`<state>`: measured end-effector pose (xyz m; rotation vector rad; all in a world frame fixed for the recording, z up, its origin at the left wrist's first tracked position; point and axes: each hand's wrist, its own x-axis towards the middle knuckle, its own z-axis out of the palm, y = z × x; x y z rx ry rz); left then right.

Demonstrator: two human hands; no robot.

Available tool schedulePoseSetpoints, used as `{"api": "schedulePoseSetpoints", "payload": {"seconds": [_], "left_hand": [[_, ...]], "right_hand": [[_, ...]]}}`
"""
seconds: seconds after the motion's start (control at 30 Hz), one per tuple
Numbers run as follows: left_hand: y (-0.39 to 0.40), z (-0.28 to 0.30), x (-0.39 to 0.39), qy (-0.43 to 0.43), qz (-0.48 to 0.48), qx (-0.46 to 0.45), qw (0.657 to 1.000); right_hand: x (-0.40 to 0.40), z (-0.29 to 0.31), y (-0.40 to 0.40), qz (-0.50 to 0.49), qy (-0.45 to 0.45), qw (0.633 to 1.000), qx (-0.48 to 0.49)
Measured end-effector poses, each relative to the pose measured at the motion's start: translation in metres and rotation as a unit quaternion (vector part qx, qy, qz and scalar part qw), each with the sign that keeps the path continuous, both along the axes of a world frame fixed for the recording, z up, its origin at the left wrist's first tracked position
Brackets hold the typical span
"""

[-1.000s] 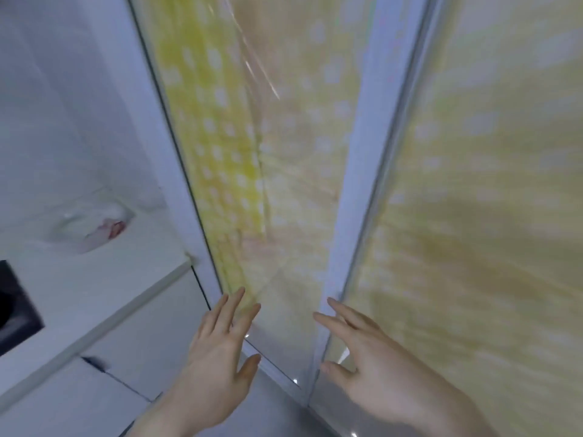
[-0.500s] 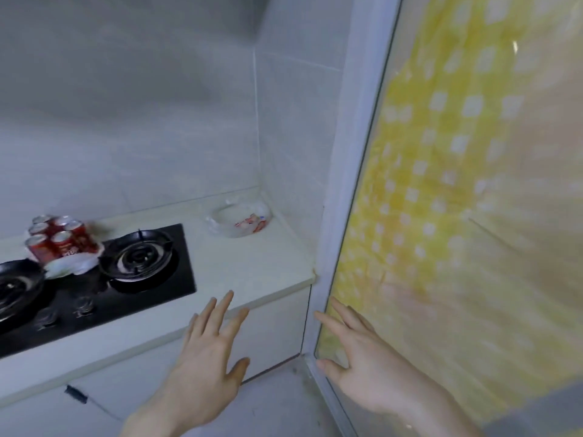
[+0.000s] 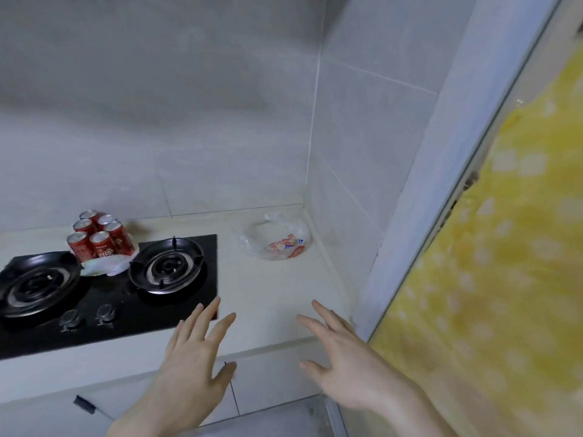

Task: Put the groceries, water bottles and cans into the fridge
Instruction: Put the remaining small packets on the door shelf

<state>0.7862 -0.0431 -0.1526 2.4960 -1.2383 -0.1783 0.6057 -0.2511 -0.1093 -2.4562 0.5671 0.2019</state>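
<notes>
Here, left hand (image 3: pixel 192 370) spread; right hand (image 3: pixel 344 370) spread | red cans (image 3: pixel 99 238) behind hob (image 3: pixel 107 288); plastic bag (image 3: pixel 277 239) in corner

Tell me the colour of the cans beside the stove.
The cans are red with silver tops, seen in the head view, standing behind the black stove.

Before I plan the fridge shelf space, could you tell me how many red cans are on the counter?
6 red cans stand upright in one tight cluster, two per row, on a white bag at the back of the stove, between its two burners. None looks hidden.
</notes>
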Motion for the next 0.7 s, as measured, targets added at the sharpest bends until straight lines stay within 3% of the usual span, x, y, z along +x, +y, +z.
{"api": "schedulePoseSetpoints", "payload": {"seconds": [0.4, 0.7], "left_hand": [[-0.056, -0.017, 0.079, 0.023, 0.061, 0.003, 0.998], [-0.085, -0.022, 0.184, 0.031, 0.014, 0.033, 0.999]], "right_hand": [[0.119, -0.019, -0.096, 0.056, 0.014, 0.998, -0.002], [0.210, -0.053, -0.122, 0.003, 0.022, 1.000, 0.008]]}}
